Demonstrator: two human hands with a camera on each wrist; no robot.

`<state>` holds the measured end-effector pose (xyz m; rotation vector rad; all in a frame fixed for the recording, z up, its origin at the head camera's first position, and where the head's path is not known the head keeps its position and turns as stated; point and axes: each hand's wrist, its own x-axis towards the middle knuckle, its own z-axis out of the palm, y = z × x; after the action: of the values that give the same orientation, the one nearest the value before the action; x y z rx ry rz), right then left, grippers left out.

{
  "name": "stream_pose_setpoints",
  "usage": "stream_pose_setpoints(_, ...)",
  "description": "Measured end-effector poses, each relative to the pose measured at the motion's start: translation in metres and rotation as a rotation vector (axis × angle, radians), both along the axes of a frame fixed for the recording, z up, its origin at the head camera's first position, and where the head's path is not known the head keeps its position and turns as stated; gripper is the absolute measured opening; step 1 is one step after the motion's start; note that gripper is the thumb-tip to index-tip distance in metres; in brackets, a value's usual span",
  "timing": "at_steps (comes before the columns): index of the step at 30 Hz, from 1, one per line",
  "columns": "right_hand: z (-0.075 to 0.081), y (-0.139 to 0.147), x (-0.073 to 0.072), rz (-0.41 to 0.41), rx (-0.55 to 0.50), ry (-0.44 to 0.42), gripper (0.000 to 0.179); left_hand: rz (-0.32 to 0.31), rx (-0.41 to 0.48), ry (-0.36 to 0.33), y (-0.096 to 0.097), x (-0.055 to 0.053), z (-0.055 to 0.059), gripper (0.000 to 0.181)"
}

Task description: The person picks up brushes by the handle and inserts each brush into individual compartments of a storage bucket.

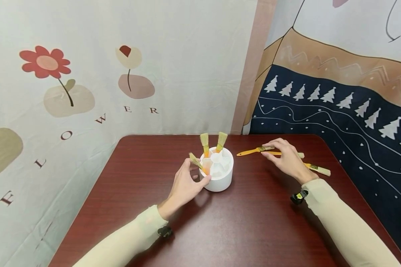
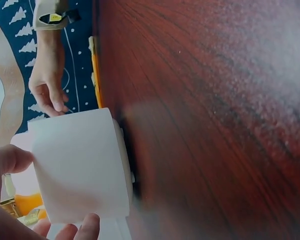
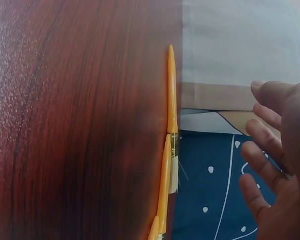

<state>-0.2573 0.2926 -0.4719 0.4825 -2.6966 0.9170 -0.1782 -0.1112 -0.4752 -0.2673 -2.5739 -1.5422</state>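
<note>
A white round holder [image 1: 217, 184] with several compartments stands on the table, gripped at its left side by my left hand [image 1: 185, 181]. In the left wrist view, my thumb and fingers lie on either side of the holder [image 2: 82, 165]. Three paintbrushes stand in it bristles up: two [image 1: 204, 141] [image 1: 222, 140] at the back and one leaning left [image 1: 195, 161] beside my left fingers. My right hand [image 1: 287, 159] hovers over the loose brushes, fingers bent and apart, nothing between them. Nearest its fingertips lies a paintbrush with an orange handle [image 1: 248, 152].
Two more paintbrushes [image 1: 300, 155] [image 1: 320, 170] lie to the right, partly hidden by the right hand in the head view. The dark red wooden table [image 1: 254, 222] ends at the back against a printed cloth [image 1: 194, 74], with a navy patterned cloth [image 1: 307, 107] at the right.
</note>
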Motion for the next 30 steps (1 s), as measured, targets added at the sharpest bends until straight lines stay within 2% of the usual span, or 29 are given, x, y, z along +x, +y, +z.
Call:
stream_pose_setpoints(19, -0.016, 0.000, -0.025, -0.013, 0.076, -0.136, 0.047, -0.069, 0.020, -0.067, -0.009, -0.011, 0.001, 0.059)
stream_pose_setpoints(30, -0.022, -0.008, -0.037, 0.002, 0.149, -0.231, 0.053, -0.082, 0.040, -0.080, -0.009, -0.018, 0.001, 0.060)
